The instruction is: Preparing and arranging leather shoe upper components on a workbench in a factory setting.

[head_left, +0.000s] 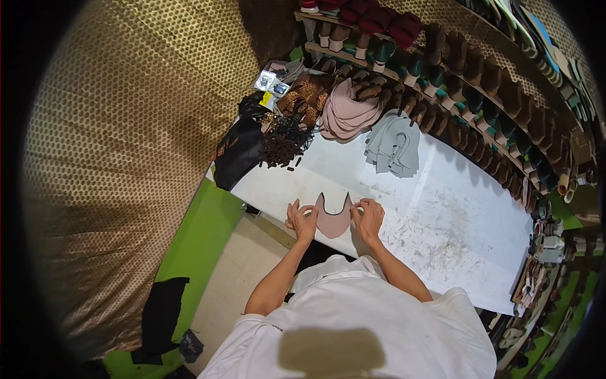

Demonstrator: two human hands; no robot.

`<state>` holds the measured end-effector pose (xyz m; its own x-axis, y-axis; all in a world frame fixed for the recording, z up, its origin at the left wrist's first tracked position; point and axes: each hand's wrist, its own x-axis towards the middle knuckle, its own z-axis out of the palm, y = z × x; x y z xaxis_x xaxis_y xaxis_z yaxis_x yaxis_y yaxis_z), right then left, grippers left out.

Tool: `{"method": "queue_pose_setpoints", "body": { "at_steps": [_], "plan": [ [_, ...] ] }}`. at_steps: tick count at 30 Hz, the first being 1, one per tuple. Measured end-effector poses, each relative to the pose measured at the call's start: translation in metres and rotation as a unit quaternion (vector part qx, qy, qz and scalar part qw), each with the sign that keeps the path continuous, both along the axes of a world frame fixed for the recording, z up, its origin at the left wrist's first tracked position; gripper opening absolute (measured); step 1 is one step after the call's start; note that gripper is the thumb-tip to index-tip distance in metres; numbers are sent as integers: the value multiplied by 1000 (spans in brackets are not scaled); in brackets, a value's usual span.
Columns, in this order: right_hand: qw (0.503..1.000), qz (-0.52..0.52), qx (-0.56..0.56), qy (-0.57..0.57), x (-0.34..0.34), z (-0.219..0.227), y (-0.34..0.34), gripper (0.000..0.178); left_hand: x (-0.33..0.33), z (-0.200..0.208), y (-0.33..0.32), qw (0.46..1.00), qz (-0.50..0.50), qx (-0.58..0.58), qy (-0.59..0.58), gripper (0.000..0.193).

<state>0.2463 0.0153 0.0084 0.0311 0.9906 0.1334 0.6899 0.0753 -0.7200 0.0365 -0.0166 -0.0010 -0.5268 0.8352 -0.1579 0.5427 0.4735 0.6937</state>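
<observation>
A dusty-pink, U-shaped shoe upper piece with a dark inner edge is at the near edge of the white table, its two points facing away from me. My left hand pinches its left side between thumb and fingers. On the opposite side, my right hand grips the right edge in the same way. Beyond them lie a stack of pink cut pieces and a stack of pale grey cut pieces. A heap of small dark brown pieces sits to the left of these stacks.
The white table carries dark scuff marks on its right part. Racks with rows of shoe lasts curve along its far and right sides. A black bag rests at the left end, near a gold patterned curtain.
</observation>
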Motion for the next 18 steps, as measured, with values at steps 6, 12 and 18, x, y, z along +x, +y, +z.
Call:
{"method": "queue_pose_setpoints", "body": {
  "at_steps": [6,12,18],
  "plan": [
    [999,3,11,48,18,21,-1,28,4,23,-22,997,32,22,-67,26],
    [995,40,13,90,48,39,-16,27,21,24,-56,990,28,61,-126,33],
    [992,25,30,121,98,49,-56,23,70,30,-93,982,15,115,-150,35]
  ]
}}
